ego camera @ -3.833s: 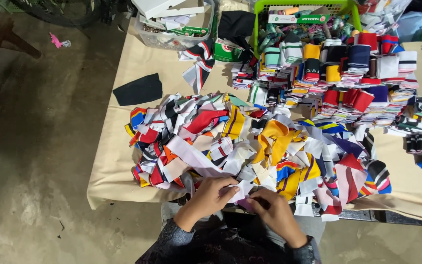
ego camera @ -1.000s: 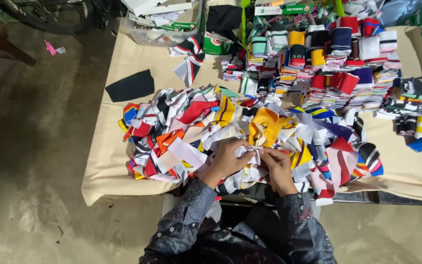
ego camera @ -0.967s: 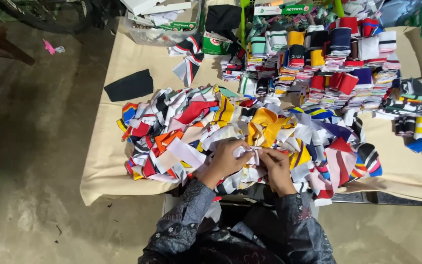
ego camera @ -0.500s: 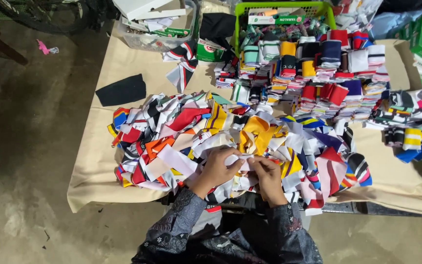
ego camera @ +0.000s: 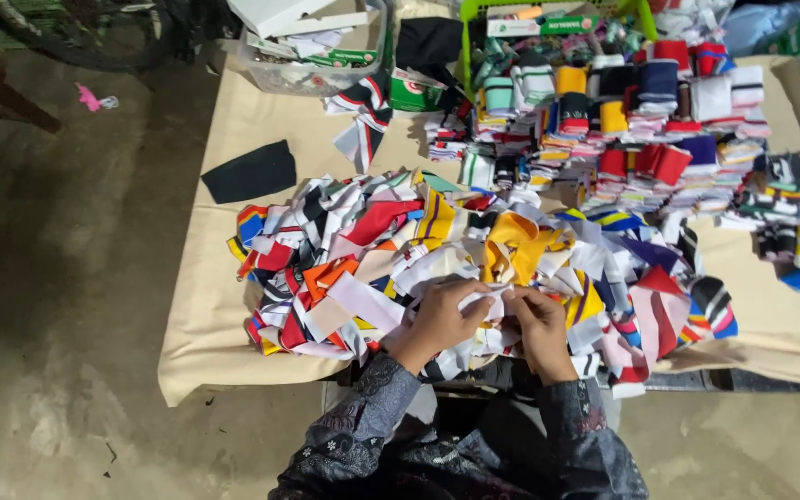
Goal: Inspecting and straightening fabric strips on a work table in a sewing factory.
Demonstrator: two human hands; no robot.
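A white fabric strip (ego camera: 491, 298) was pinched between the fingers of the left hand (ego camera: 437, 319) and right hand (ego camera: 541, 324); it was held at the 6 o'clock edge of the mixed fabric pile (ego camera: 400, 250) on the counter (ego camera: 233, 324).

The desk (ego camera: 233, 343) wears a plain beige cover, and on it the loose heap of cloth strips (ego camera: 437, 250) runs red, orange, yellow, white, black and blue, many pieces striped. The hands (ego camera: 497, 319) pinch a white strip (ego camera: 483, 294), beside a bright yellow piece (ego camera: 516, 243). Farther back lie a flat black patch (ego camera: 250, 172), folded stacks (ego camera: 641, 120) in red, navy, yellow, white and mint, and a lime-green basket (ego camera: 470, 37).
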